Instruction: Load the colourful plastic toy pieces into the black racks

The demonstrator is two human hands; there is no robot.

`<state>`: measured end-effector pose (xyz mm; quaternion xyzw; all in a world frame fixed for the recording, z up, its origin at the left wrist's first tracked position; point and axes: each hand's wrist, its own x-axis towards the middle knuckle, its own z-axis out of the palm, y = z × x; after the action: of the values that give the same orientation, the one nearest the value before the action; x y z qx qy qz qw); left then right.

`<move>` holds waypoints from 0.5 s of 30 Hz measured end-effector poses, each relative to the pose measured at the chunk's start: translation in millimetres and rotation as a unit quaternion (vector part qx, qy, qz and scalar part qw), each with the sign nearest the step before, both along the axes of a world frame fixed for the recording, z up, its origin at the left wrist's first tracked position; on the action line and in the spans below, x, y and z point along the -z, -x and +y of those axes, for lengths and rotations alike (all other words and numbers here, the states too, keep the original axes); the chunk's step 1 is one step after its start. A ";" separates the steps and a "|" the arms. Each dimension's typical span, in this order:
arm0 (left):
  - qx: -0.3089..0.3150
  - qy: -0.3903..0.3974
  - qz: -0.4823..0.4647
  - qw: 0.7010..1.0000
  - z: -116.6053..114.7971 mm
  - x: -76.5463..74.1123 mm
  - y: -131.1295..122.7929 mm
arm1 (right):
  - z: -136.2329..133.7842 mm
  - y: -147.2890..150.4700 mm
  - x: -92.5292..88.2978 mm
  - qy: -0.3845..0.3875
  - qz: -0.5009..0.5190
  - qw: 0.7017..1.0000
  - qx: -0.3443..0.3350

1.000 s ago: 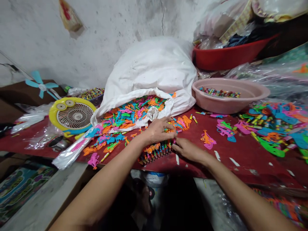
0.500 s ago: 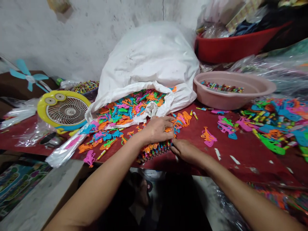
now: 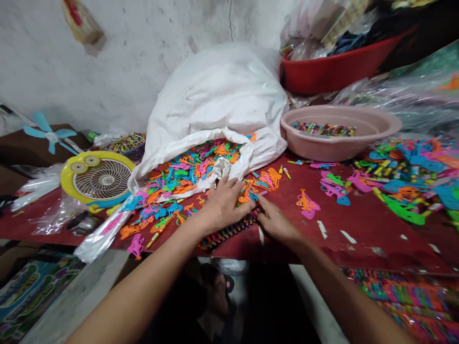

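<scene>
My left hand (image 3: pixel 224 204) lies palm down with its fingers spread, over loose orange and blue plastic pieces (image 3: pixel 250 192). Below it runs a dark rack (image 3: pixel 233 229) filled with a row of small colourful pieces, its back part hidden by the hand. At the rack's right end is my right hand (image 3: pixel 277 220), thumb and fingers bent toward each other; what they grip is too small to make out. Behind the hands, a large white sack (image 3: pixel 218 95) lies open, spilling flat plastic pieces (image 3: pixel 190 165) in orange, pink, blue and green onto the red table (image 3: pixel 287 243).
At the left stand a yellow fan (image 3: pixel 102 179) and a metal cup (image 3: pixel 81 223). A pink basin (image 3: pixel 337 145) of small coloured pieces sits to the right, with a red basin (image 3: pixel 330 71) behind. Colourful pieces (image 3: pixel 412 177) are heaped at the far right.
My left hand has shifted slightly left and its fingers have spread, uncovering more of the rack. My right hand stays by the rack's right end. The view has tilted a little.
</scene>
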<state>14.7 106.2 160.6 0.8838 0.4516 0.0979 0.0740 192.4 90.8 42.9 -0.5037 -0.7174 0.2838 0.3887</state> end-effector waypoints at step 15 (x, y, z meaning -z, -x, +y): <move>0.099 -0.013 -0.001 0.995 -0.1 5.3 7.9 | -27.7 49.3 -17.1 0.044 -0.251 0.965 0.060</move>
<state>6.8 106.1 155.4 0.9250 0.3604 0.0967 0.0719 143.1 63.1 60.0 -0.6176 -0.7473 0.1553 0.1899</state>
